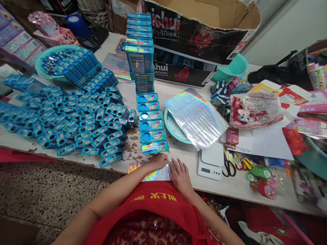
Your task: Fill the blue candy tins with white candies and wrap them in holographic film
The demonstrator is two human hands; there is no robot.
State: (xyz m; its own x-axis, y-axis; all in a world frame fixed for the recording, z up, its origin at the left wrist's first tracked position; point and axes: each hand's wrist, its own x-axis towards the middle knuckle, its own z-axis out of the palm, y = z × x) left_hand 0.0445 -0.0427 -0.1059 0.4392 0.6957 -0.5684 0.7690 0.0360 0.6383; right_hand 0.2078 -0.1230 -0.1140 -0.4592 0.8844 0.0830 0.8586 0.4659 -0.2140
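At the table's front edge lies a shiny holographic sheet [157, 174]. My left hand [158, 161] rests on its upper part with fingers curled together; whatever they pinch is too small to make out. My right hand [180, 173] lies at the sheet's right end, fingers spread and flat. Just beyond my hands a column of blue boxes [152, 125] runs away from me, round openings facing up. The nearest box [162, 146] has a shiny strip across its opening. A larger holographic sheet [196, 115] covers part of a teal bowl of white beads [176, 128].
Many blue boxes [84, 119] crowd the left side, with a teal basin [41, 64] behind. Stacked boxes [140, 61] and a black carton [189, 37] stand at the back. A white scale [211, 161], black scissors [229, 166] and packaging lie to the right.
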